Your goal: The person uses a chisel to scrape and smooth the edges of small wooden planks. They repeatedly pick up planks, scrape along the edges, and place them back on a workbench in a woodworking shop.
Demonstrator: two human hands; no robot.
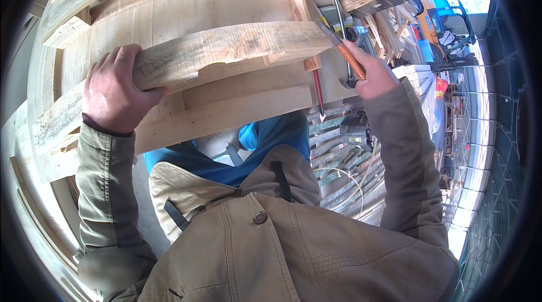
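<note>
the rough pale wooden board point(226, 53) runs left to right across mid-frame; left hand point(116, 93) clenches its left end, right hand point(370, 73) grips a wood-handled hammer point(339, 42) at its right end.

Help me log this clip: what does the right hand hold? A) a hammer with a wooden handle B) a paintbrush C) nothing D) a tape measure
A: the right hand grips the wooden handle of a hammer whose metal head lies at the end of the rough board held by the left hand.
</note>
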